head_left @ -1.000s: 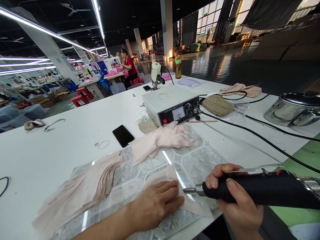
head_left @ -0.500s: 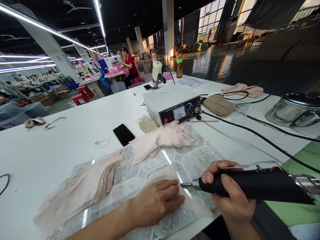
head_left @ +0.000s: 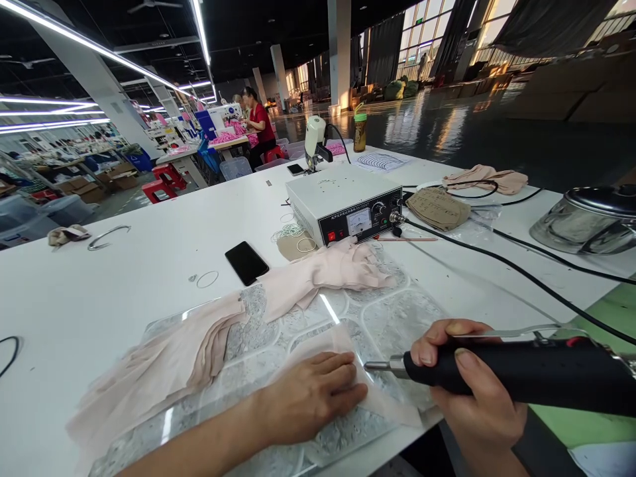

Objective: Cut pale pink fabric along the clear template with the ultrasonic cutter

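Observation:
My left hand lies flat with its fingers close together, pressing a thin pale pink fabric piece onto a clear patterned mat. My right hand is wrapped around a black handpiece with a narrow metal tip. The tip points left and sits just right of my left fingertips, over the fabric; whether it touches cannot be made out. A stack of pale pink fabric pieces is spread left of my left hand. Another pale pink fabric pile lies behind, toward the control box.
A control box with a dial stands at the back, its black cable running right. Nearby are a phone, brown pattern pieces, a metal-lidded pot, a bottle and a white upright device. A person in red sits beyond.
My right hand and the handpiece have shifted slightly right and down, the tip moving a little away from my left fingers. My left hand stays in nearly the same place.

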### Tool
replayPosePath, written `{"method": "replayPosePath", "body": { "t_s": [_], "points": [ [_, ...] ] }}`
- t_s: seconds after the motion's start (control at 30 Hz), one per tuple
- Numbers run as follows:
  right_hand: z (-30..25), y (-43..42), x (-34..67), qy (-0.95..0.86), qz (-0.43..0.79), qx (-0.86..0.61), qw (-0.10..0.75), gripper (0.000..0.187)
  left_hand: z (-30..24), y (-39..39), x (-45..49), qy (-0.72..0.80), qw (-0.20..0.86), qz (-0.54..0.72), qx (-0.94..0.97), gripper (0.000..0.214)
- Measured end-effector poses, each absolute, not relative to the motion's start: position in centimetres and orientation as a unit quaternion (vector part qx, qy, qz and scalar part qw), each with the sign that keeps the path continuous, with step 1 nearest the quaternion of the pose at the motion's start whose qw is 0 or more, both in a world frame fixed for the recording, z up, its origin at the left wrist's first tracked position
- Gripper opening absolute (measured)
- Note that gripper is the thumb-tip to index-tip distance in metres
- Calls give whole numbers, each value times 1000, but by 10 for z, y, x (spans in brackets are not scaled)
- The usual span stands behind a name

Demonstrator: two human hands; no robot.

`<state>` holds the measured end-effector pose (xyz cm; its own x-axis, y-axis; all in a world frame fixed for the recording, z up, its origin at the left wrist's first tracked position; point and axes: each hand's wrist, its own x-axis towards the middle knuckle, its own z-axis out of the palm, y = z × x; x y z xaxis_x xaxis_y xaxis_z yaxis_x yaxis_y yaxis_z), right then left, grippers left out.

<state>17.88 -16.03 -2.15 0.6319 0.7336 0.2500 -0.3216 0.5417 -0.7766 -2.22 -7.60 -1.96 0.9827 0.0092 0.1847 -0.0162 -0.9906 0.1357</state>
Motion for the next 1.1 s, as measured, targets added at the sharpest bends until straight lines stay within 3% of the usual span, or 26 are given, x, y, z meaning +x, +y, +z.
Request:
{"method": "replayPosePath", "body": {
  "t_s": [1.1],
  "points": [
    [-21,-158,176,-354,322,-365,799,3,-20,-74,-23,-11,66,92,994,32]
  ]
}}
